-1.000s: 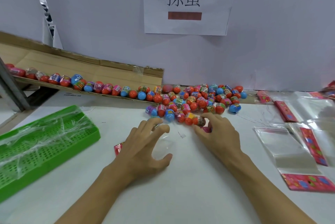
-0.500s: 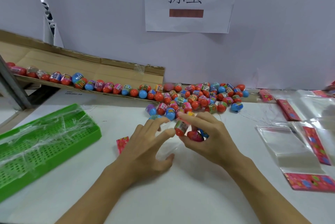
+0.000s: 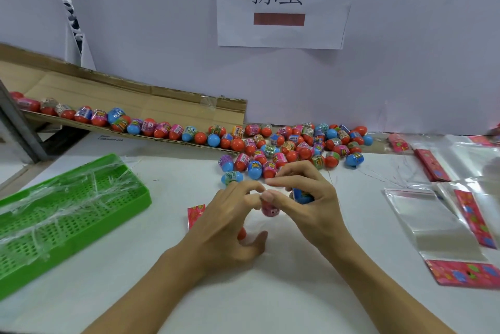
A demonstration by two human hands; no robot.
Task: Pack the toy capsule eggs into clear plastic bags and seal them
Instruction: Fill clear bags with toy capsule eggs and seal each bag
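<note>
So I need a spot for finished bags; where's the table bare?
Bare: table between the green tray and left hand, and between right hand and empty bags. Crowded: egg pile at the wall.

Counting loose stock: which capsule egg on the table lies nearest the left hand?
The blue capsule egg with green label, alone just beyond the left hand, nearer than the pile.

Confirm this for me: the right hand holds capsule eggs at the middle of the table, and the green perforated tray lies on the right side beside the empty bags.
Wrong on one point. In the head view the green perforated tray lies on the left side of the table, away from the empty bags, which lie on the right. The right hand does hold capsule eggs at the middle.
</note>
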